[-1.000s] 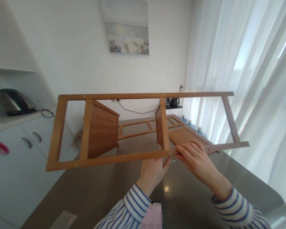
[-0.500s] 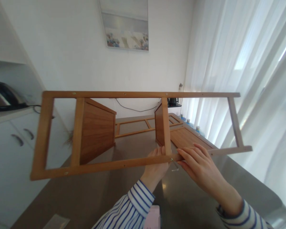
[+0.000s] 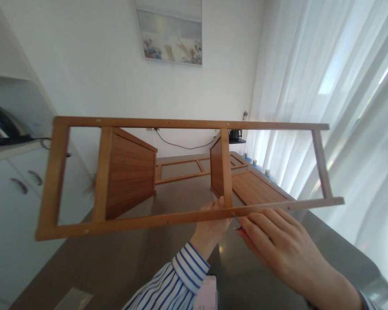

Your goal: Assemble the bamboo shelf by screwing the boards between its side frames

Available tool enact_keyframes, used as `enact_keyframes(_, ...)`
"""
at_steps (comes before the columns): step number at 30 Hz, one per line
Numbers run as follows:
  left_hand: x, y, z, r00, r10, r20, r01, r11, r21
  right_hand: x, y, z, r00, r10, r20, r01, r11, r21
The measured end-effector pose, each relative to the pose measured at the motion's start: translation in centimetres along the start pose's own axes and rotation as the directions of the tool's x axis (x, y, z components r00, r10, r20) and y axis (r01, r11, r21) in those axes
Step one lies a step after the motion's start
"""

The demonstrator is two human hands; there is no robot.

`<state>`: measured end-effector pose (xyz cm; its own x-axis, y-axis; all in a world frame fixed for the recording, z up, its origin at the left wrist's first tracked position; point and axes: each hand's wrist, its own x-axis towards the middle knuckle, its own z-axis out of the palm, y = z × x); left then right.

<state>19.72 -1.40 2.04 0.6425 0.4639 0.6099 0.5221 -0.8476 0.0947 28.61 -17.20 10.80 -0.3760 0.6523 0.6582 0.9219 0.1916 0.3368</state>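
Observation:
A wooden frame (image 3: 132,220) with crossbars stands on its long side before me, joined to two wooden panels (image 3: 132,172) behind it. My left hand (image 3: 211,221) grips its near rail from below, by the middle crossbar (image 3: 225,168); the thumb is mostly hidden. A small bent metal Allen key (image 3: 236,220) sits at a screw hole in the near rail, just right of that crossbar. My right hand (image 3: 278,241) is closed, thumb and fingertips on the free end of the key.
A second wooden frame (image 3: 181,175) and another wooden panel (image 3: 258,187) lie farther back on the grey table (image 3: 187,258). A pink object (image 3: 207,292) and a clear plastic bag (image 3: 73,299) are at the near edge. Bottles (image 3: 267,173) line the curtain side.
My right hand has left the rail, come slightly down and toward me, and taken the free end of the Allen key. The left hand keeps its hold.

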Motion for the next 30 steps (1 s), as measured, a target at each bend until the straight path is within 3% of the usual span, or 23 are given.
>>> enact_keyframes(15, 0.2, 0.7, -1.2, 1.000, 0.007, 0.023, -0.007, 1.000, 0.005, 0.1, 0.1, 0.3, 0.997, -0.025, 0.068, 0.027, 0.999, -0.033)
enact_keyframes(27, 0.2, 0.6, -1.3, 0.991, 0.033, 0.133, -0.032, 0.999, -0.011, -0.1, 0.4, 1.8, 0.999, -0.002, -0.041, 0.002, 1.000, 0.011)
enact_keyframes(30, 0.1, 0.5, -1.1, 0.995, 0.012, 0.094, -0.010, 1.000, -0.028, -0.3, 0.0, 2.5, 0.994, 0.039, -0.103, -0.036, 0.999, 0.033)
